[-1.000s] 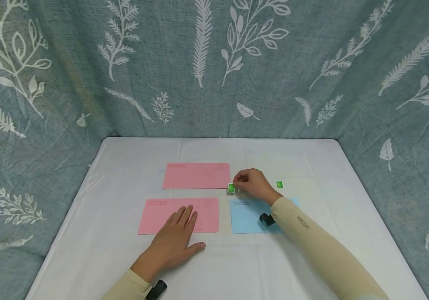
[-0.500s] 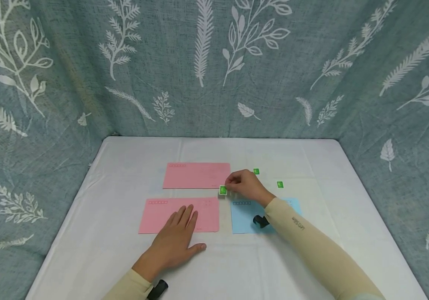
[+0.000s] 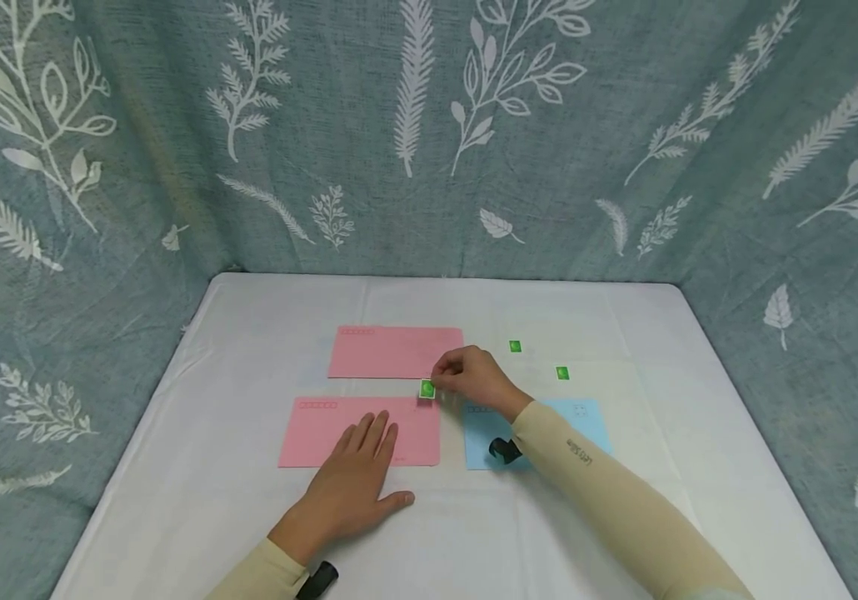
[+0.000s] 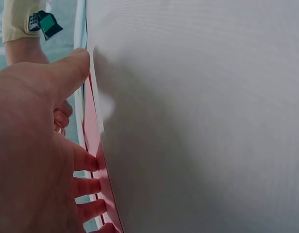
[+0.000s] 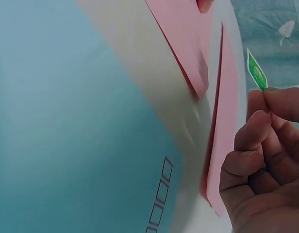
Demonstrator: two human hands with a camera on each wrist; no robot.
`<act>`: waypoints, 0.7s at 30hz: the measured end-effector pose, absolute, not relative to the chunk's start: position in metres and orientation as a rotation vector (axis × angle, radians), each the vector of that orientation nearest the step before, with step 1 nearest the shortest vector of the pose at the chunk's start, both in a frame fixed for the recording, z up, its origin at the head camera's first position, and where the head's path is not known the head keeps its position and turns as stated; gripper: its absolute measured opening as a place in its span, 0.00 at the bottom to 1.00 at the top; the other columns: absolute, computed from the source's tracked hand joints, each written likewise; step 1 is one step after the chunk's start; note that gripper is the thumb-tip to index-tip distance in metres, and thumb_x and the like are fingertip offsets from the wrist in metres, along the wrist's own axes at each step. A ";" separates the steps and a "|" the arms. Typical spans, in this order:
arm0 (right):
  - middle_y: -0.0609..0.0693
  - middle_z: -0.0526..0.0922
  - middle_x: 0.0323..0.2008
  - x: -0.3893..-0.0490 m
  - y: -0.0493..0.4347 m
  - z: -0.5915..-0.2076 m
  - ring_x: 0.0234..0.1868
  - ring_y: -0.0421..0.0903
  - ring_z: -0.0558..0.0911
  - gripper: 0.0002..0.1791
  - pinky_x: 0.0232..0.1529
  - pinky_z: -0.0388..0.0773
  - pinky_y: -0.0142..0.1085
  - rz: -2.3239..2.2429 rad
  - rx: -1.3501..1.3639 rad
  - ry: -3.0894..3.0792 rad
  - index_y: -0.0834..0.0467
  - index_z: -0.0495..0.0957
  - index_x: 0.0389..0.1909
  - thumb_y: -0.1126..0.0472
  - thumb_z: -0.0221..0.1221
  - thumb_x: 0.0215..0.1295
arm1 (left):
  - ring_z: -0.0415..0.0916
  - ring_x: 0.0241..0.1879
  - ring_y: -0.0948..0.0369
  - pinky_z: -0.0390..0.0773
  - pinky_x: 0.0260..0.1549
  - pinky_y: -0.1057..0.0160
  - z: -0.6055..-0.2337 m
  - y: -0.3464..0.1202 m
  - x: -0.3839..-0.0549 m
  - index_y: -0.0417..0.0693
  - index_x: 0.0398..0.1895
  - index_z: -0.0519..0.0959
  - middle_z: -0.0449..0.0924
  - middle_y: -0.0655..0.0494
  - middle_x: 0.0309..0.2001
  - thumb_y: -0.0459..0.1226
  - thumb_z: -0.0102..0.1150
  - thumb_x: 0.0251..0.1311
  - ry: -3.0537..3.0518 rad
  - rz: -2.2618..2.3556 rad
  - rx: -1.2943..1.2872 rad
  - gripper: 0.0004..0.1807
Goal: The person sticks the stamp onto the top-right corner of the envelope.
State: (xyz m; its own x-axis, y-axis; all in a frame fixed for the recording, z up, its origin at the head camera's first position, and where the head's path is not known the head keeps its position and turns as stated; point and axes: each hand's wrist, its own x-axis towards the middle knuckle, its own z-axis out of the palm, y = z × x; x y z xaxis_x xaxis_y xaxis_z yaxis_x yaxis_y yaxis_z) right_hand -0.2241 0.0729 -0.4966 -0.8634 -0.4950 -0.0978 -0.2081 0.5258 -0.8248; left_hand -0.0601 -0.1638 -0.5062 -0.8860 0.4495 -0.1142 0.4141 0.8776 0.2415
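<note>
Shifted left since earlier frame: small square white-bordered green paper stamp, right hand too. Left hand rests relaxed, fingers extended, on near pink rectangular paper envelope; stamp hovers above that envelope's upper right corner, pinched by right hand. Right wrist view alone shows thumb and finger gripping its edge, plus lighter green markings.

On the right sleeve, a short dark line of lettering is printed, by which "Let's Slim" appears to be spelled, though it is blurred. Rows of small outlined boxes are printed on the far pink envelope, the near pink envelope and the blue envelope. The tiny print low on the near pink envelope cannot be read.
</note>
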 end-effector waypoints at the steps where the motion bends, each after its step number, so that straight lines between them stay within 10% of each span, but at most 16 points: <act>1: 0.45 0.87 0.31 -0.224 0.072 -0.496 0.34 0.44 0.83 0.05 0.37 0.80 0.36 -1.266 -0.592 2.447 0.57 0.90 0.38 0.61 0.67 0.75 | 0.48 0.84 0.37 0.51 0.80 0.38 -0.506 -0.164 -0.060 0.31 0.84 0.60 0.52 0.33 0.84 0.64 0.60 0.73 2.882 0.314 0.667 0.53; 21: 0.45 0.87 0.28 -0.214 0.047 -0.500 0.27 0.40 0.81 0.06 0.31 0.77 0.32 -1.220 -0.546 2.436 0.57 0.89 0.35 0.64 0.66 0.73 | 0.56 0.80 0.36 0.57 0.77 0.36 -0.511 -0.165 -0.067 0.28 0.80 0.65 0.61 0.34 0.81 0.66 0.62 0.71 2.925 0.376 0.689 0.54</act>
State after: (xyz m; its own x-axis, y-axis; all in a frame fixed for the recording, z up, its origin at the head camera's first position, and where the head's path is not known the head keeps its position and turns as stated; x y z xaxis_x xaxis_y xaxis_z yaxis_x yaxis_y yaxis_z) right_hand -0.2137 0.0468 -0.4998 -0.8600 -0.4895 -0.1442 -0.1776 0.5521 -0.8147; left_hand -0.0668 -0.1647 -0.5107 -0.8905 0.4520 -0.0527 0.4240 0.8662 0.2644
